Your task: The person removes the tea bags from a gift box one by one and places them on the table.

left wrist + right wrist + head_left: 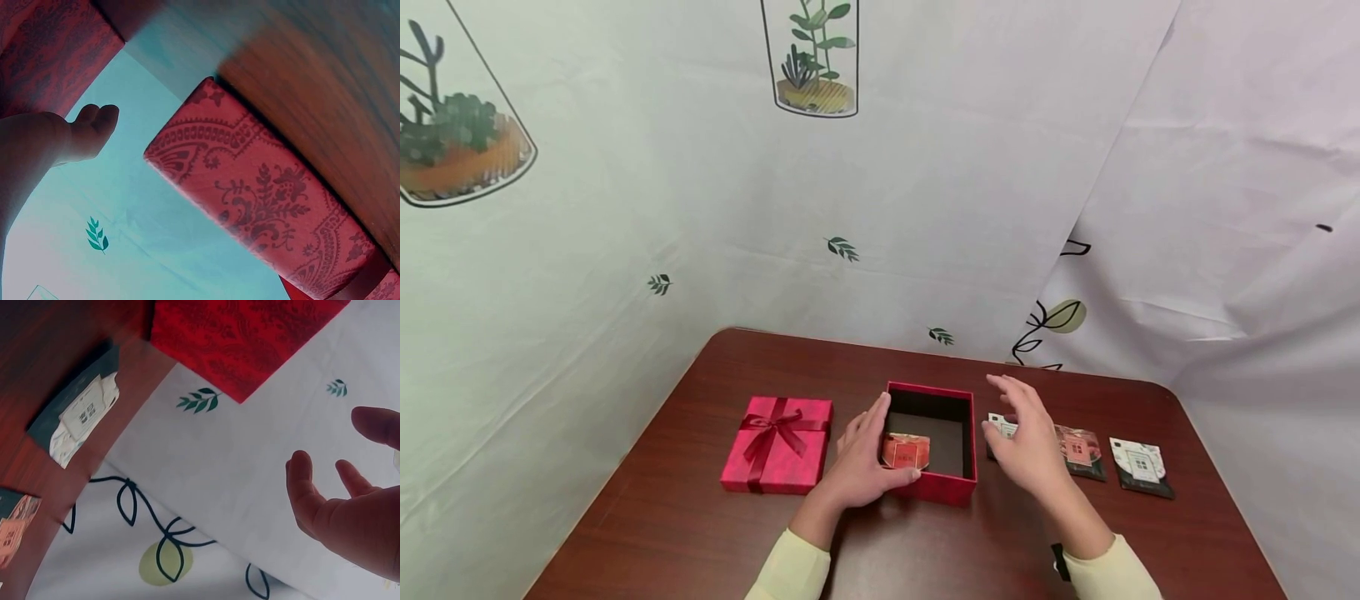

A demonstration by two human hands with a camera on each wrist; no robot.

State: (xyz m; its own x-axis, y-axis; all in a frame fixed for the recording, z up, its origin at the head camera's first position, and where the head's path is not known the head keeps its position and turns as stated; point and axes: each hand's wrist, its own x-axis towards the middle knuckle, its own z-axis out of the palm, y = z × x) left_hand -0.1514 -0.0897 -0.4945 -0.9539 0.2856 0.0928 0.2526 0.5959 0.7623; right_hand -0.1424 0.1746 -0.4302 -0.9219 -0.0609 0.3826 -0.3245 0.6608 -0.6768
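Note:
An open red gift box bottom [951, 487] with a dark lining stands mid-table in the head view. One orange packet [906, 452] lies inside it, at the near left. My left hand [861, 462] rests at the box's near left corner, its fingers straight along the left wall and the thumb across the front rim. Right of the box, my right hand [1030, 437] hovers with fingers spread and nothing in them. Beneath it, a white packet [1002, 427] is partly hidden. An orange-pink packet [1078, 452] and another white packet [1138, 467] lie further right.
The red box lid [782, 446], with a ribbon bow, lies left of the box. A small black object [1060, 561] shows beside the right sleeve. Patterned white cloth [925, 208] hangs behind the brown table [662, 492].

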